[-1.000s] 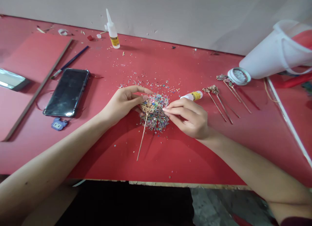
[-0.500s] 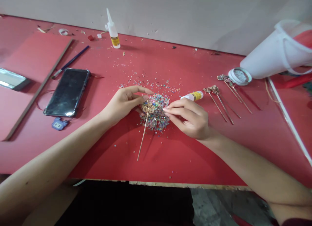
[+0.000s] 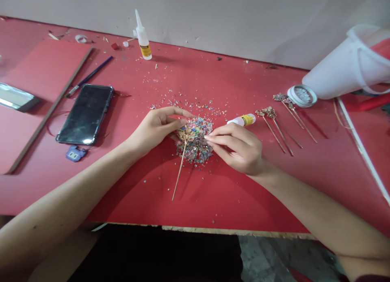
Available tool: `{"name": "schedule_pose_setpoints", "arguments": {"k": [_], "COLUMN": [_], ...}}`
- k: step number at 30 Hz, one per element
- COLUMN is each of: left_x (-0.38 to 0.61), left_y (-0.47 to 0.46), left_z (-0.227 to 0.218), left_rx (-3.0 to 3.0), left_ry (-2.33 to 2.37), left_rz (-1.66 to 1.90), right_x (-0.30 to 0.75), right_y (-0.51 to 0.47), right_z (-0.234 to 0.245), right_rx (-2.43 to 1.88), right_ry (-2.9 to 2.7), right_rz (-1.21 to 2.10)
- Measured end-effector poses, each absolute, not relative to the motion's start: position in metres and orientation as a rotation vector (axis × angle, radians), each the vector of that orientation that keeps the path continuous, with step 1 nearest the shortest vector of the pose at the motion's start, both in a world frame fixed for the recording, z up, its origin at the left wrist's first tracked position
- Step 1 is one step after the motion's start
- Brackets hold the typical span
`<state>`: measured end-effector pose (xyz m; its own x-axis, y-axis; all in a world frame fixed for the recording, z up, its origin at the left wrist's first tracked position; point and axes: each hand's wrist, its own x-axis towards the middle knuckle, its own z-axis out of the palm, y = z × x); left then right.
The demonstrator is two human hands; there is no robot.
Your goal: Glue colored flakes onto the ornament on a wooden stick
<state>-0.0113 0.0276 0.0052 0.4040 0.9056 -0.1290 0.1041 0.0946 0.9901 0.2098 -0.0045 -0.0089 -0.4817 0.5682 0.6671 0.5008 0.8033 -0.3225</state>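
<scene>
My left hand is closed on the ornate head of a gold hairpin, whose long stem slants down toward me. Colourful flakes show on the hairpin's head. Beneath it lies a pile of multicoloured shell-like chips on the red table. My right hand pinches with thumb and fingertips close to the right side of the hairpin head; whatever the fingertips hold is too small to make out. Just behind the right hand a glue bottle with a yellow label lies on its side.
Several finished-looking hairpins lie at right, near a small round container and a tipped white bucket. An upright glue bottle stands behind. A phone, a brush and a wood-edged board are at left.
Both hands and the hairpin hold almost the same pose. The whole view has shifted very slightly, with no clear movement of any object.
</scene>
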Motion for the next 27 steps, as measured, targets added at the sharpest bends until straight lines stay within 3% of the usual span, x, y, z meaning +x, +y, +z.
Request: {"name": "schedule_pose_setpoints", "arguments": {"k": [27], "left_x": [-0.0128], "left_y": [0.0279], "left_z": [0.0035], "left_rx": [1.293], "left_ry": [0.990], "left_rz": [0.768], "right_x": [0.2117], "right_y": [-0.0078], "right_z": [-0.0079], "right_rx": [-0.751], "right_ry": [-2.251], "right_rz": [-0.063]}}
